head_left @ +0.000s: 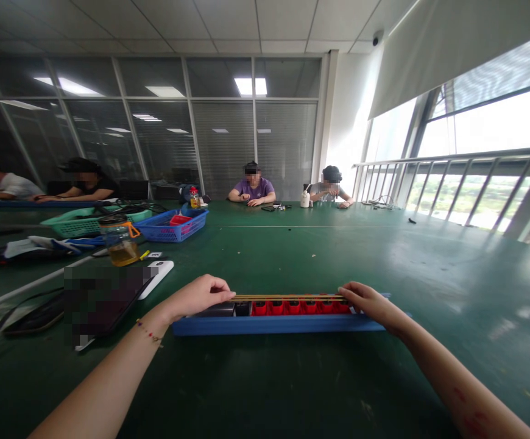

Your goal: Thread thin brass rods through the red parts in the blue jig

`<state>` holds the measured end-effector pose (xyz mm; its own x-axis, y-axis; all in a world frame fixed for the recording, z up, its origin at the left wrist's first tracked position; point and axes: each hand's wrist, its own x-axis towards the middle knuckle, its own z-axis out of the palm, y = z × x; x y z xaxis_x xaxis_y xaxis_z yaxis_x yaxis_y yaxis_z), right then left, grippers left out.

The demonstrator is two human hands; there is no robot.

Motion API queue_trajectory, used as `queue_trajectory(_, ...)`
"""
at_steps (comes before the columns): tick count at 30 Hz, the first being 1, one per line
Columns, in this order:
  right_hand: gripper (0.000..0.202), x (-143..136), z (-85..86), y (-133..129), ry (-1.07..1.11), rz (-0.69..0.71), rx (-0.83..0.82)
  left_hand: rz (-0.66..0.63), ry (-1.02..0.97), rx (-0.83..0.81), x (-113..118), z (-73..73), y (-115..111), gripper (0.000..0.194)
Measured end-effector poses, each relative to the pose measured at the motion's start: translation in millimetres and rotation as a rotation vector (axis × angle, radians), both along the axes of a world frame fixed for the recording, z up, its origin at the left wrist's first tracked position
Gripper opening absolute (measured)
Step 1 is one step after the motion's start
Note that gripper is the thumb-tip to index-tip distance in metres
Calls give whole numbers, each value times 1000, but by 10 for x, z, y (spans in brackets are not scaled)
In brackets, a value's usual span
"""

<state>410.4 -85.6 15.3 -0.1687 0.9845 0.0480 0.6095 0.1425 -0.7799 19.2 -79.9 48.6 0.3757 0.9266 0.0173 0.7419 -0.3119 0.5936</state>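
A long blue tray (287, 326) lies on the green table in front of me, holding a row of several red pieces (276, 308) with dark tops. Some dark, box-like parts (219, 310) fill its left end. Thin tan sticks (287, 297) stretch level above the tray between my two hands; their exact kind is unclear. My left hand (203, 294) pinches their left end with thumb and fingers. At the right end of the sticks, my right hand (366, 299) has its fingers closed on them, over the tray's right part.
To the left lie a dark flat device (109, 305), a white power bank (158, 277) and a jar of amber liquid (123, 244). Behind them stand a blue basket (173, 230) and a green basket (80, 224). Several people sit around the table's far side.
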Motion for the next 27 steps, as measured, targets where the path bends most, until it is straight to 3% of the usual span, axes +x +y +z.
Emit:
queue_trajectory(7, 41, 0, 23, -11, 5, 37, -14, 18, -108, 158, -19, 81, -3, 29)
queue_trajectory(11, 41, 12, 11, -5, 23, 53, 2, 109, -380, 119, -88, 28, 70, 29)
queue_trajectory(21, 40, 29, -13, 14, 25, 67, 7, 363, -1087, 198, -207, -51, 250, 28)
queue_trajectory(24, 41, 38, -34, 31, 19, 68, 4, 448, -1126, 219, -201, -112, 297, 30)
queue_trajectory(27, 41, 32, -22, 19, 25, 68, 1, 496, -1025, 247, -169, -201, 335, 32)
